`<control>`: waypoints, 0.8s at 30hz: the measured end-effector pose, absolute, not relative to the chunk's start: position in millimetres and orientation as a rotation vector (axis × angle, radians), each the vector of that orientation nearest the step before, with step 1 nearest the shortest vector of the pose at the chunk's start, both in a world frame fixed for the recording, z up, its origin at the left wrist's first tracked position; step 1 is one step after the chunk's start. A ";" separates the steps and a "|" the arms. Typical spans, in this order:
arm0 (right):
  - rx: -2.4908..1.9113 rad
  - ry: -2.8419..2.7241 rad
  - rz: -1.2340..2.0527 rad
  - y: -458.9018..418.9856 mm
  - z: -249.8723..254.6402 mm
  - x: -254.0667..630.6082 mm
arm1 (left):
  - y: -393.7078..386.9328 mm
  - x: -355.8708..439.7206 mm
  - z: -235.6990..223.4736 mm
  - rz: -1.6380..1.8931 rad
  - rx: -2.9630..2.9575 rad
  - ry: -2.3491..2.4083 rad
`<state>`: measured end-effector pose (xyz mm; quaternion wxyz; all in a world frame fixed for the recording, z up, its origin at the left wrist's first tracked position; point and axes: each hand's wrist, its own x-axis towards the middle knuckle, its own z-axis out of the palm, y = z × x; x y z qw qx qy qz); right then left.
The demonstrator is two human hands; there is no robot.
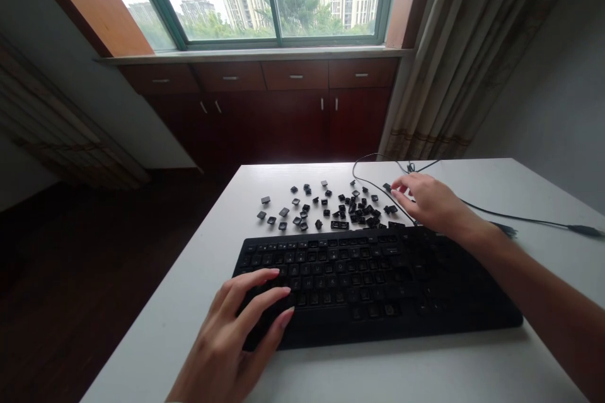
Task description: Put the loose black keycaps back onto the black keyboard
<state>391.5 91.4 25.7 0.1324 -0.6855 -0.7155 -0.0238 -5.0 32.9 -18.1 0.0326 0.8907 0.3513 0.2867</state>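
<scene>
A black keyboard (340, 327) lies across the white table, with keycaps on some positions and bare sockets at others. My left hand (241, 321) rests at the keyboard's left end, its fingers spread and stretched out over the keys, holding nothing. Beyond the keyboard's back edge, my right hand (428, 201) reaches over the table with thumb and fingertips close together. A small black keycap (387, 187) shows at those fingertips, apparently pinched. Many loose black keycaps (327, 212) are scattered behind the keyboard, some upside down. My right forearm crosses above the keyboard's right part and hides some of it.
A thin black cable (373, 184) curls along the table's far side and another stretch runs right to a dark connector (585, 230). A dark brush-like tip (505, 228) pokes out behind my right forearm. Past the table (155, 327) stand wooden cabinets (265, 119) beneath a window.
</scene>
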 end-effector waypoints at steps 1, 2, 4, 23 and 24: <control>-1.982 -2.089 -0.035 95.9 28.4 391.8 | 35.7 -3.6 -13.4 0.877 2.749 1.074; -1.976 -2.103 -0.003 99.6 30.2 391.2 | 39.8 -1.6 -7.3 0.865 2.761 1.066; -1.961 -2.135 0.056 104.6 31.2 387.0 | 52.4 4.1 9.0 0.831 2.797 1.033; -1.964 -2.338 0.279 133.8 36.8 350.2 | 232.8 94.4 36.8 0.193 2.915 0.893; -1.960 -2.337 0.275 134.3 37.9 350.2 | 233.8 94.7 34.9 0.196 2.911 0.886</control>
